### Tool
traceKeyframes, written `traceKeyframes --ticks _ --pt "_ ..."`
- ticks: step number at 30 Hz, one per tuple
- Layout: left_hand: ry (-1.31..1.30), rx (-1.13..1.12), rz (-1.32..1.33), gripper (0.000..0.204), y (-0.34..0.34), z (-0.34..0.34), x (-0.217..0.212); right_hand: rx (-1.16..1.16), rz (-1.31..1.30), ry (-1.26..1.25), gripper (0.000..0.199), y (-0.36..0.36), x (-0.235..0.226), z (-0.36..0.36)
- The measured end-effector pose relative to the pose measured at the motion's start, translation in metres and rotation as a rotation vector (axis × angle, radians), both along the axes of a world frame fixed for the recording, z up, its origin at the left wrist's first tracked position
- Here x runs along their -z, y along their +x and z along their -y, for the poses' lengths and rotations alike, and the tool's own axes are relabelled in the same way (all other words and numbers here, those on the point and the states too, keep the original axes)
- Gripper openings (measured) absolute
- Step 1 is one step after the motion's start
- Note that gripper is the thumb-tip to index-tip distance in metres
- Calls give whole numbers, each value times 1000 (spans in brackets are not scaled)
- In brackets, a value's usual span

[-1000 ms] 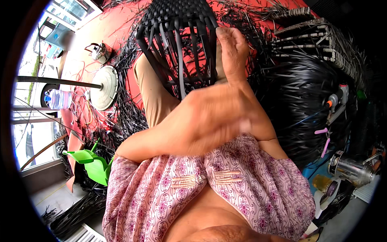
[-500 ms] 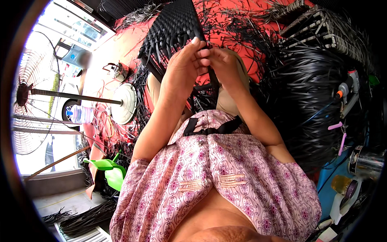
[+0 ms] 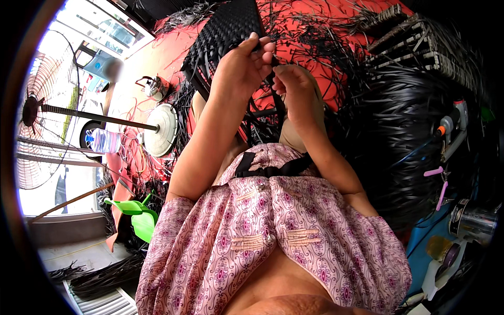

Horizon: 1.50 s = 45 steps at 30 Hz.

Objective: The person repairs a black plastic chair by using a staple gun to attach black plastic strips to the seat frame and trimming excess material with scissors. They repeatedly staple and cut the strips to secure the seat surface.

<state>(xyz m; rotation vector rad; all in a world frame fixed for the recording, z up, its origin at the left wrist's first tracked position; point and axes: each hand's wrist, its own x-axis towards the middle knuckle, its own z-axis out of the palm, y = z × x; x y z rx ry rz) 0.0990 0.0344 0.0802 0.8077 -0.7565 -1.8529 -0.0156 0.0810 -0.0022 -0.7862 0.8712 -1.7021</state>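
A black woven panel [image 3: 226, 44] on a dark frame stands tilted between my knees, with loose strips hanging along its lower edge. My left hand [image 3: 241, 65] is at the panel's right edge, palm partly turned up and fingers curled. Something dark, apparently a black strip [image 3: 257, 47], sits between its thumb and forefinger. Just right of and below it, my right hand [image 3: 295, 86] has thumb and fingertips pinched together beside the frame's dark bar [image 3: 278, 102]. What those fingertips hold is too small to make out.
Black strips [image 3: 394, 131] lie in a large heap at right, below a woven piece [image 3: 420, 47]. Loose scraps cover the red floor [image 3: 325, 26]. To the left are a kettle [image 3: 154, 87], a standing fan [image 3: 160, 128] and a green dustpan [image 3: 142, 220]. Tools [image 3: 451, 118] lie at far right.
My hands have moved apart: the left has shifted slightly up and its fingers have opened a little, while the right has drawn slightly down and right. The panel has barely moved.
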Motion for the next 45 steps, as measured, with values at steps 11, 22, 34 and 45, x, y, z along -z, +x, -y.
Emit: traceKeyframes --ticks 11,22,34,45 --pt "37 -179 -112 24 -24 -15 26 4 -22 -34 15 -16 -5 2" --pt "-260 -315 251 30 -25 -22 46 10 -121 1 14 -19 -3 -3" --pt "-37 -65 18 24 -7 -2 47 81 -196 132 22 -78 9 -62" --pt "4 -64 -231 27 -9 -18 43 47 -398 102 24 -67 -13 -67"
